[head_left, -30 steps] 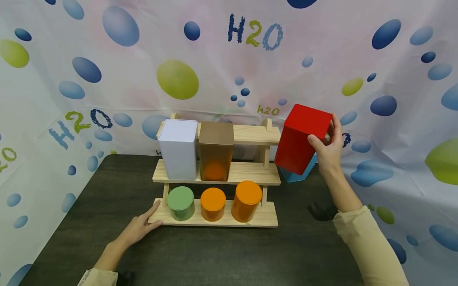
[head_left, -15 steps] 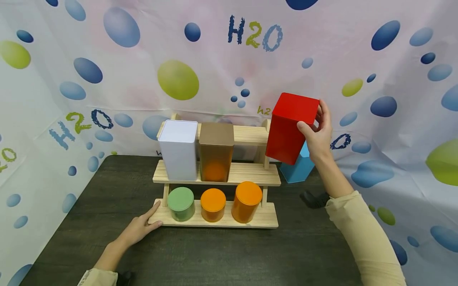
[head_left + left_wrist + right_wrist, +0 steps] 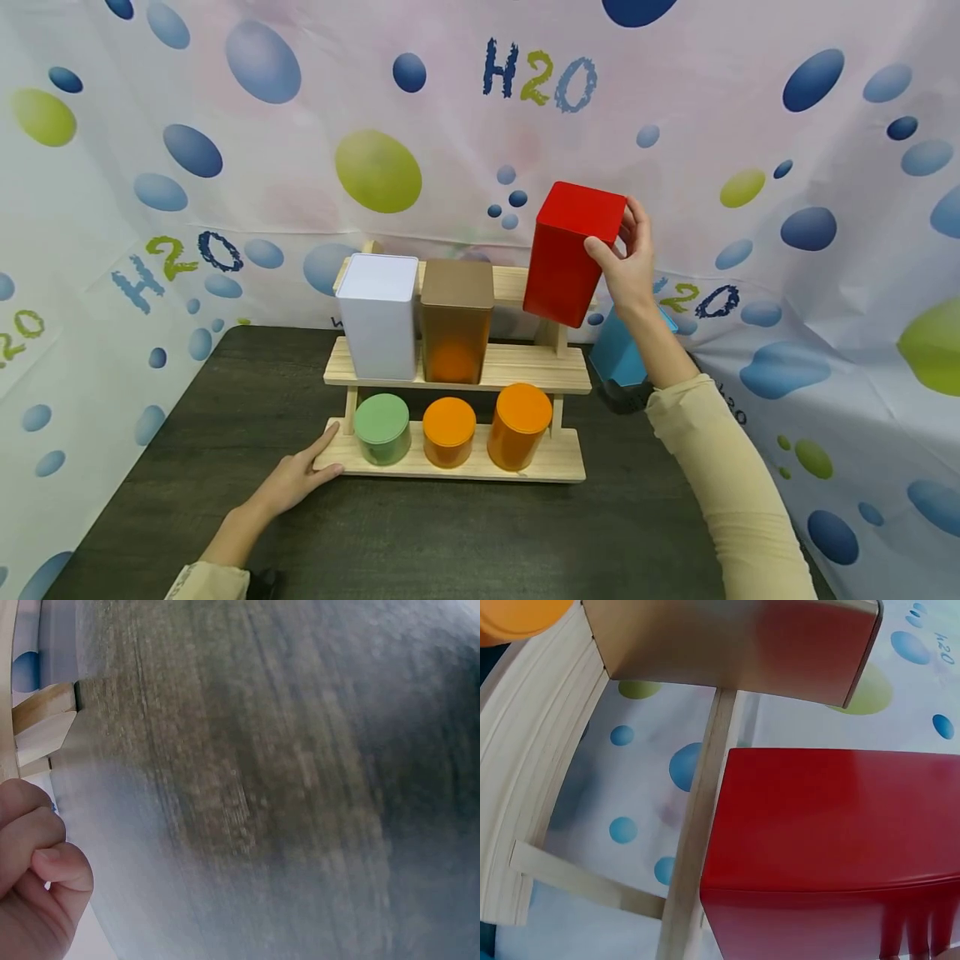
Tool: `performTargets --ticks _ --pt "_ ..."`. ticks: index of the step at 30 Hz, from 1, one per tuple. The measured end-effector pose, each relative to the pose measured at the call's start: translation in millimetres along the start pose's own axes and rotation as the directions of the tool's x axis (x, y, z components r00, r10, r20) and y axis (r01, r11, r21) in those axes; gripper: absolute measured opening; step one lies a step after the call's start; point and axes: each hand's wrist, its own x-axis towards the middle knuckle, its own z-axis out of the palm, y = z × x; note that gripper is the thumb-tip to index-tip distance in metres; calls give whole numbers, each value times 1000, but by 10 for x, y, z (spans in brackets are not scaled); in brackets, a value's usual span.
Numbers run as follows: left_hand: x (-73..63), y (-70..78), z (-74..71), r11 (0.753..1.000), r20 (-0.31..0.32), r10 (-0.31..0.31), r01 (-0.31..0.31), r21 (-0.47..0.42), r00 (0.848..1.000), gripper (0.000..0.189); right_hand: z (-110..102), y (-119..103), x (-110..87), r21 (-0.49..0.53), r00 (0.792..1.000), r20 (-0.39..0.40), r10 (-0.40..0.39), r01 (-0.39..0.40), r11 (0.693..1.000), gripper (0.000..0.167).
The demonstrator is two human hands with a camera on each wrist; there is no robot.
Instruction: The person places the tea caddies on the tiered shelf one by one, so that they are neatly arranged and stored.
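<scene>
My right hand (image 3: 630, 267) holds a red rectangular tin (image 3: 566, 267) by its right side, thumb in front and fingers behind. The tin is tilted, raised at the right of the three-tier wooden shelf (image 3: 532, 364), overlapping the top tier in the head view. Fingers reflect in its glossy side in the right wrist view, where the red tin (image 3: 840, 817) fills the lower right. With thumb and fingers, my left hand (image 3: 292, 482) grips the left end of the bottom tier. A white tin (image 3: 378, 333) and a bronze tin (image 3: 456, 333) stand upright on the middle tier.
On the bottom tier stand a green lidded jar (image 3: 382, 429), a short orange jar (image 3: 448, 432) and a taller orange jar (image 3: 519, 427). A blue container (image 3: 617, 350) sits behind my right forearm, beside the shelf. A patterned curtain (image 3: 465, 108) hangs behind the dark table (image 3: 420, 533).
My right hand has carried the red tin leftward and up, from over the blue container to the shelf's right part. My left hand has stayed on the shelf end.
</scene>
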Motion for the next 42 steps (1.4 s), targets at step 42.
performTargets --ticks 42 --pt "13 -27 18 1000 3 -18 18 -7 1000 76 379 29 321 -225 957 106 269 -240 944 64"
